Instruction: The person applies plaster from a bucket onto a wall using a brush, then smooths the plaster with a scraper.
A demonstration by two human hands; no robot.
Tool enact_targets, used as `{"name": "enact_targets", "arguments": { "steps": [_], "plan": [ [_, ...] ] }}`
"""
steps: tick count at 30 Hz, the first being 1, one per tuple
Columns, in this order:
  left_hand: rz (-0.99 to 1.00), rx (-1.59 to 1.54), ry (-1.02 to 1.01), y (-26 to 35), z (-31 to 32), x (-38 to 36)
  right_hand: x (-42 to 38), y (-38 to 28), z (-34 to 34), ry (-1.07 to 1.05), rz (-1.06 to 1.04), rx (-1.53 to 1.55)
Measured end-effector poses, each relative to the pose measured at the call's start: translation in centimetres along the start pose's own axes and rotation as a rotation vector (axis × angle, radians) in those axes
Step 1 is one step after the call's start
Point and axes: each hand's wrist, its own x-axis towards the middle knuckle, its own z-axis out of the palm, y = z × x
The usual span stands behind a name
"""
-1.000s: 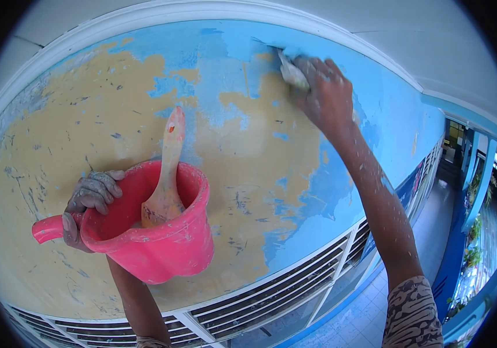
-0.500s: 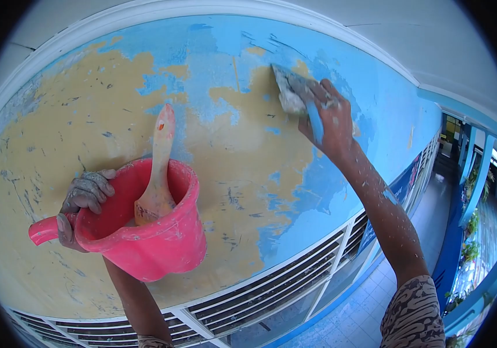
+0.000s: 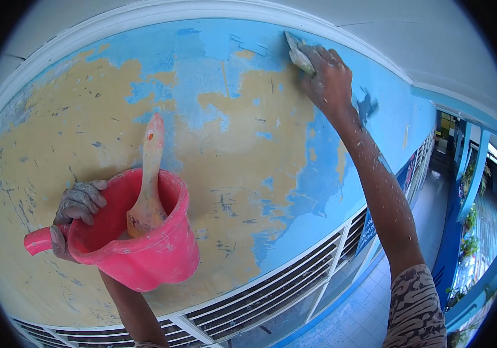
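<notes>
Left hand: we see our left hand (image 3: 76, 210) wrapped over the rim of the pink jug (image 3: 138, 249) where its handle starts, fingers curled inside and thumb outside, so the jug hangs level and close to the wall.
Pink jug: held at chest height just in front of the wall, left of centre, mouth up; we judge it is kept there so the tools stay within easy reach.
Brush: a wooden-handled brush (image 3: 149, 181) stands in the jug, bristle end down and handle leaning on the rim, parked and free of either hand.
Wall: the wall (image 3: 242, 168) shows a broad yellow patch where blue paint is gone, with blue left along the top and to the right.
Scraper: the scraper (image 3: 298, 53) lies with its blade flat against the blue strip right under the white moulding (image 3: 144, 13).
Right hand: our right hand (image 3: 328, 78) is closed tight around the scraper, arm stretched up and across to reach the top edge.
Louvres: white louvres (image 3: 271, 296) run below the wall.
</notes>
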Motion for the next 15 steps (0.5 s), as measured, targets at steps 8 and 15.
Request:
{"name": "enact_targets", "arguments": {
  "steps": [8, 15],
  "plan": [
    [-0.008, 0.024, 0.032, 0.5, -0.5, -0.8, -4.6, 0.3, 0.1, 0.078, -0.094, 0.084],
    [-0.039, -0.022, 0.074, 0.6, -0.5, -0.9, -7.0, -1.6, -1.1, 0.015, -0.025, 0.108]
  ]
}}
